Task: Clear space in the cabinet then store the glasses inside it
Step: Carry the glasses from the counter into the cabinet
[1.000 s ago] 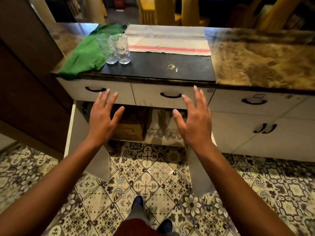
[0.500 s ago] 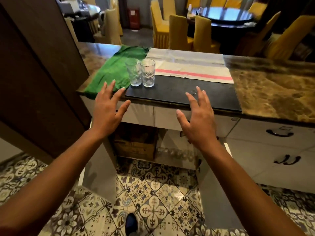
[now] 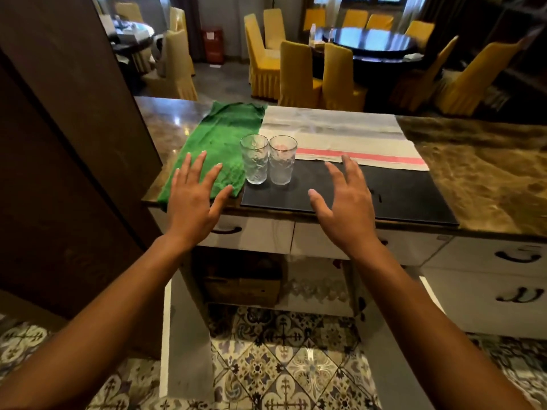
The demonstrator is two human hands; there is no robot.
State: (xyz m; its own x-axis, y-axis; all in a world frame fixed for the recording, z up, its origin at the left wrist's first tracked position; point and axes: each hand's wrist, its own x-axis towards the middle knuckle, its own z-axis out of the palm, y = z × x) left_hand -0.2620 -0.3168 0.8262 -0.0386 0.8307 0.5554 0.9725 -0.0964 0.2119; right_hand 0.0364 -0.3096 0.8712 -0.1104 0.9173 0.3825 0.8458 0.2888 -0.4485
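Two clear patterned glasses stand side by side and upright on the counter: the left glass [image 3: 255,159] and the right glass [image 3: 282,159], at the back left corner of a black mat [image 3: 399,196]. My left hand [image 3: 194,199] hovers open over a green cloth, left of the glasses and apart from them. My right hand [image 3: 344,202] hovers open over the mat, to their right. Below the counter the cabinet [image 3: 313,273] stands open, both doors swung out. Inside are a cardboard box [image 3: 242,287] and a row of glassware [image 3: 316,290].
A green cloth [image 3: 219,137] and a striped pale cloth [image 3: 340,137] lie on the marble counter [image 3: 488,173]. The cabinet's left door [image 3: 186,344] and right door [image 3: 393,359] jut over the tiled floor. A dark wooden wall [image 3: 59,143] stands left; drawers [image 3: 503,261] right.
The view has risen from the cabinet to the counter top. Both open hands have lifted from in front of the cabinet to counter height, either side of the two glasses.
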